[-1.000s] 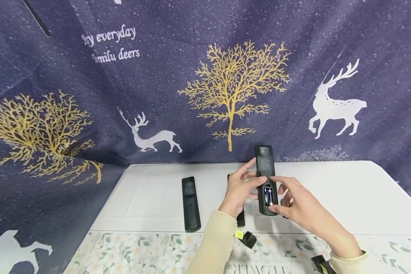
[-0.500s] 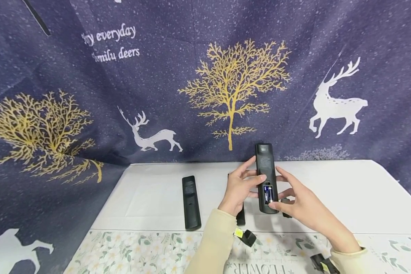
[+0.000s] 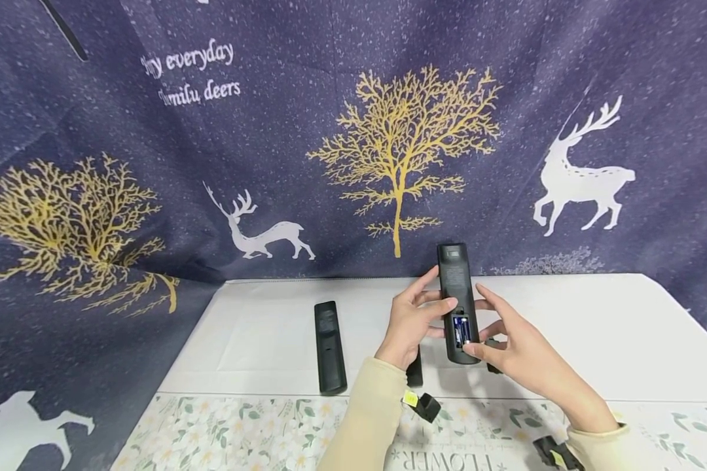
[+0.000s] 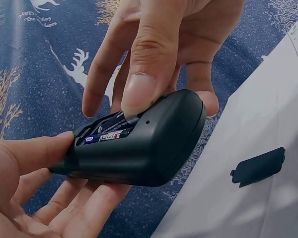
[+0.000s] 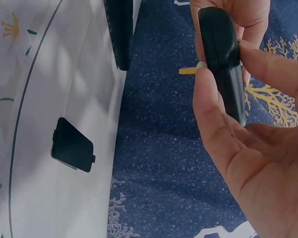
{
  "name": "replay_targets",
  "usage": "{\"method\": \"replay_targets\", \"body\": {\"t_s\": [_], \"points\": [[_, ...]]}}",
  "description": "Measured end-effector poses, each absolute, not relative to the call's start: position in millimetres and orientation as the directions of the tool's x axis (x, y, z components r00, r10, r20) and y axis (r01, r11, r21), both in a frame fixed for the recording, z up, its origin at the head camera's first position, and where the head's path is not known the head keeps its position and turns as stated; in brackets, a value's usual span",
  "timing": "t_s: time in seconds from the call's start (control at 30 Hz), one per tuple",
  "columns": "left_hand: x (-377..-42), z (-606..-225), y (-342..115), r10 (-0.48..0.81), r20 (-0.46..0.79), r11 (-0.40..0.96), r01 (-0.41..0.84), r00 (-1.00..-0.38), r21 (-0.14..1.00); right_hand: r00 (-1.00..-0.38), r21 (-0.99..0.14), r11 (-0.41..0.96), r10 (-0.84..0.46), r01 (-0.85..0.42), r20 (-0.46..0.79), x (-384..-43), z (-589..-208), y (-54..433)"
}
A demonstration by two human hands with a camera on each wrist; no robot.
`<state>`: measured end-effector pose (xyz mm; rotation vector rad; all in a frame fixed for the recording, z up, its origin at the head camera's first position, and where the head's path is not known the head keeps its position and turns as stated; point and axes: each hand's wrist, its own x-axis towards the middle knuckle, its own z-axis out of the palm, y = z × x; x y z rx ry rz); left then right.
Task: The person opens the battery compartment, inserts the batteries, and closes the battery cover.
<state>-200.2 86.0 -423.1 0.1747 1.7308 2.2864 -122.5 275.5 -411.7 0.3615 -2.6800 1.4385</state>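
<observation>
My left hand (image 3: 409, 324) grips a black remote control (image 3: 456, 281) from its left side, back facing up, thumb on the casing just above the uncovered battery compartment. Inside lie two blue batteries (image 4: 107, 136); the one beneath the right thumb sits slightly tilted in the left wrist view. My right hand (image 3: 521, 347) holds the remote's lower right side, its thumb pressing on that battery's lower end. The fingers reach round the far side. A loose black battery cover (image 5: 72, 146) lies on the white tabletop, partly behind the right hand in the head view.
A second black remote (image 3: 330, 350) lies to the left on the white table (image 3: 259, 347). Another dark remote (image 3: 415, 374) is mostly hidden under the left hand. Small black devices with yellow stickers (image 3: 427, 407) sit by both sleeves. A patterned blue curtain (image 3: 353, 216) hangs behind.
The remote has risen slightly. My right index finger has left the remote's back for its right side, while the right thumb has shifted a little up onto the battery's end.
</observation>
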Motion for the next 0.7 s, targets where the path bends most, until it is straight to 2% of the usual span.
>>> {"method": "replay_targets", "body": {"t_s": [0.7], "points": [[-200.1, -423.5, 87.9, 0.262, -0.051, -0.314, -0.135, -0.964, 0.94, -0.966, -0.819, 0.513, -0.159, -0.259, 0.206, -123.4, -412.5, 274.9]]}}
